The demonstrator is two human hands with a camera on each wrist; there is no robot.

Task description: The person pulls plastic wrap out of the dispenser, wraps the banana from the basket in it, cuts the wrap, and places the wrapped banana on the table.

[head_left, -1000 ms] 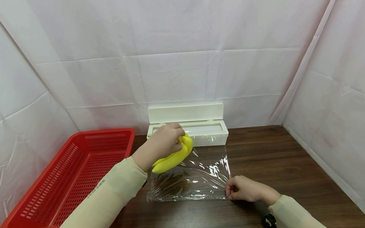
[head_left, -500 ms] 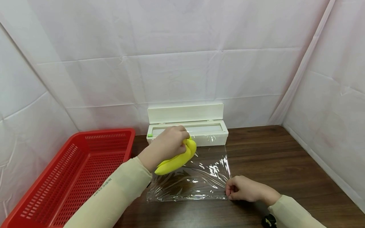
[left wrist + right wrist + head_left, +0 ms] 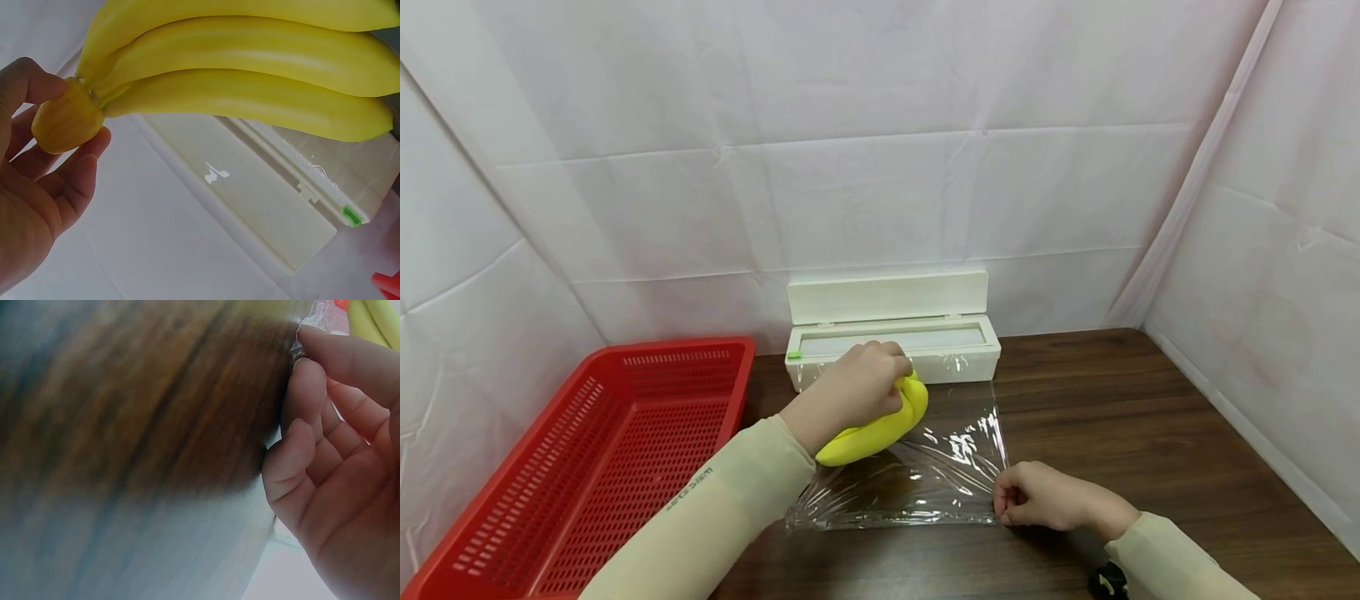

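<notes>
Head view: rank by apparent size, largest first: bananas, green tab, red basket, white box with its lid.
1. Red basket, even cut off by the frame edge
2. White box, lid included
3. Bananas, visible part only; the left hand covers some
4. Green tab

"What stands at the left side?"

"A red basket (image 3: 535, 462), long and round-cornered, its walls cut with slots and its floor pierced by small holes."

"And the surface?"

"A dark brown tabletop (image 3: 1120, 408), streaked with wood grain."

"What encloses it?"

"White cloth: a back sheet (image 3: 865, 208) crossed by faint creases, with a left sheet (image 3: 460, 358) and a right sheet (image 3: 1277, 283) beside it. Near the right-hand corner, a gathered fold (image 3: 1199, 167) slants down toward the tabletop."
</notes>
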